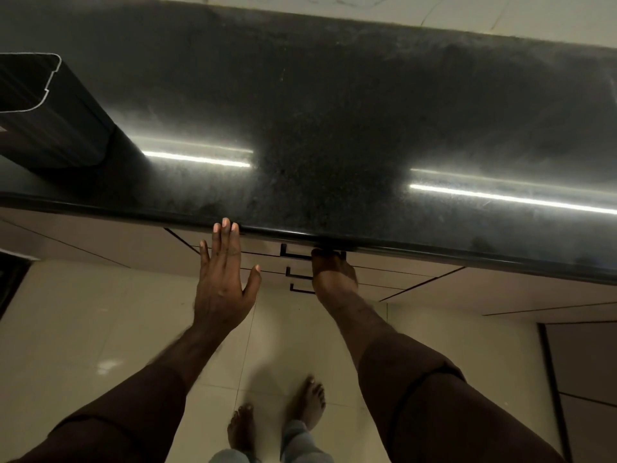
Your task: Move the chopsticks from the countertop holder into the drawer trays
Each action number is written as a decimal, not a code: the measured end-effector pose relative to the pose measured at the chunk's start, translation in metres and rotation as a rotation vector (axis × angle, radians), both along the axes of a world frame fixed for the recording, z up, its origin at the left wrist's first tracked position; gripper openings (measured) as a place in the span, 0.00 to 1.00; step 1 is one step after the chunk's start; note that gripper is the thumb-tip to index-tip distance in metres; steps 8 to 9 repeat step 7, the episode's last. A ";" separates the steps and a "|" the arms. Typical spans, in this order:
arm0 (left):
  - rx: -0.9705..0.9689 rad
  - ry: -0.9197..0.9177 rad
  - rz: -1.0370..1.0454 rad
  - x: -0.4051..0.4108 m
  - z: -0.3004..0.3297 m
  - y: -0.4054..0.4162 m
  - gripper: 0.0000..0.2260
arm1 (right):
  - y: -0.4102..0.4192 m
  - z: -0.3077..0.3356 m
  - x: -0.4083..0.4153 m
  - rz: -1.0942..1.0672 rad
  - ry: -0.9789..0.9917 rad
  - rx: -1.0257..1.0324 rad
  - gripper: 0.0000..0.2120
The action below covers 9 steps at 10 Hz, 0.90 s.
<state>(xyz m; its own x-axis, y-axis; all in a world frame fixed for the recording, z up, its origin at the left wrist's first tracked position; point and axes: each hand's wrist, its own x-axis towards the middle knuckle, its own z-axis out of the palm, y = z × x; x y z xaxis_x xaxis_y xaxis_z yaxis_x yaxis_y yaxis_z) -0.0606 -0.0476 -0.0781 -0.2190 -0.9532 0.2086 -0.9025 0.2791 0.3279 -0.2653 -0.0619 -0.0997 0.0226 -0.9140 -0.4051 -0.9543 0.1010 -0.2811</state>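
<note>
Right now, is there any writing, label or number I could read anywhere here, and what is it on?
None can be read. The dark box at the countertop's left end has a small reddish mark at the picture's edge, too small and cut off to read. The drawer fronts are plain.

- Black speckled stone countertop [334, 111], two bright streaks of light reflected along its front.
- Dark ribbed rectangular box [50, 118] with a pale-edged top, standing at the far left of the counter.
- Cream tiled floor [100, 329] below.
- Pale tiled wall [500, 15] behind the counter.
- Bare feet [277, 419] on the tiles.
</note>
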 end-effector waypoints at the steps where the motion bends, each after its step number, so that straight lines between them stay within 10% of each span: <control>1: 0.010 0.004 -0.001 -0.003 0.002 0.005 0.36 | 0.015 0.011 0.004 -0.007 0.025 -0.101 0.18; 9: -0.144 0.082 -0.332 0.043 0.069 -0.015 0.27 | 0.033 0.107 0.044 -0.109 -0.002 -0.494 0.15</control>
